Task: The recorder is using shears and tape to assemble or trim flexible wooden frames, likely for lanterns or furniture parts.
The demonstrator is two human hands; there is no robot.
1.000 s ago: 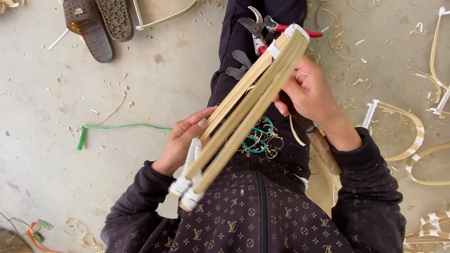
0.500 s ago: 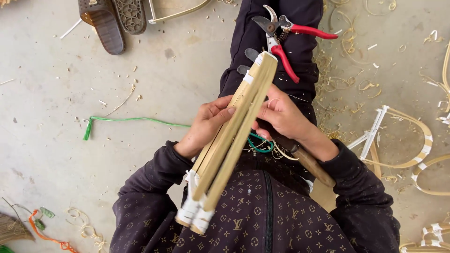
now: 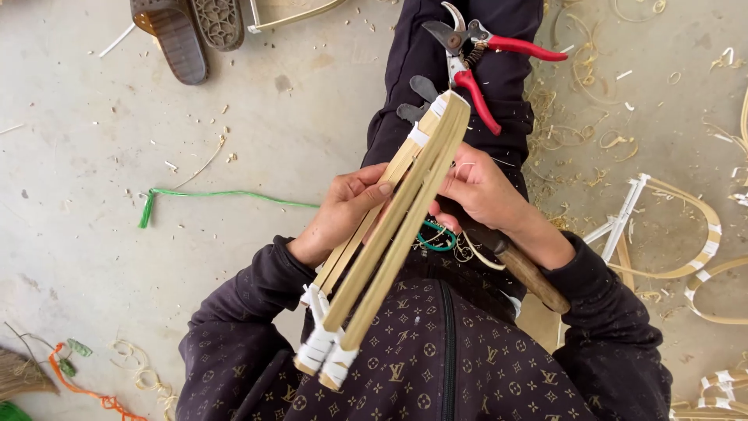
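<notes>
the bundle of long flat pale bamboo slats bound with white tape at both ends (image 3: 397, 226) lies slantwise across the person's lap, near end low over the dark patterned jacket (image 3: 436, 359), far end up by the knee. the left hand (image 3: 343, 214) has its fingers curled round the outermost slat, thumb pressed on the face of the stack; the right hand (image 3: 479, 191) closes round the bundle from the other side, fingers wrapped behind it so the tips are hidden. both hands grip near mid-length, leaving the two taped ends unsupported. risk one: the slats fan apart between the bindings, and a gap already shows beside the left thumb, so a finger could be pinched or cut on a slat edge if the stack springs shut. risk two: the red-handled pruning shears with open blades (image 3: 475, 54) rest on the leg just beyond the far end; a shove of the bundle could knock them off or bring them against the hand. risk three: a wooden-handled tool (image 3: 530, 277) lies under the right forearm, its working end hidden, and could be pressed into the lap. the concrete floor (image 3: 93, 156) carries shavings, a green plastic strip (image 3: 210, 196) and curved taped bamboo hoops (image 3: 670, 234), well apart from the hands; a dropped slat would be easily lost among them.
</notes>
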